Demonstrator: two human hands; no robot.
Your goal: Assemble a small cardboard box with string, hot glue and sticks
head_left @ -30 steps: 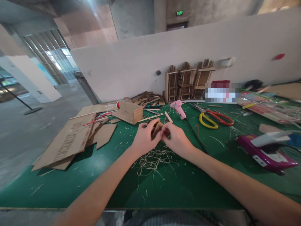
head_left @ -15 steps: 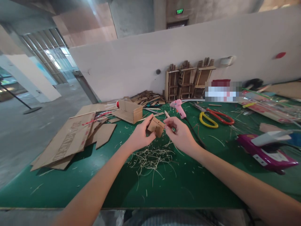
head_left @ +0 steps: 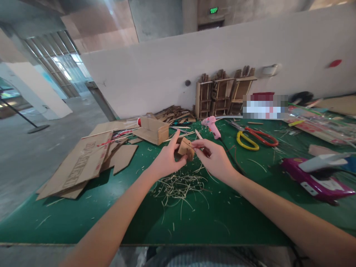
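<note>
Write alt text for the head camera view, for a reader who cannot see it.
Two bare hands meet over a green table: the left hand grips a small folded cardboard piece, and the right hand touches its edge. Pale shavings lie beneath them, with flattened cardboard to the left and a pink glue gun and scissors beyond.

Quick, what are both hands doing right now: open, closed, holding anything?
Left hand: closed on a small cardboard piece.
Right hand: closed, fingertips pinched at that piece's edge; what they grip cannot be told.
</note>
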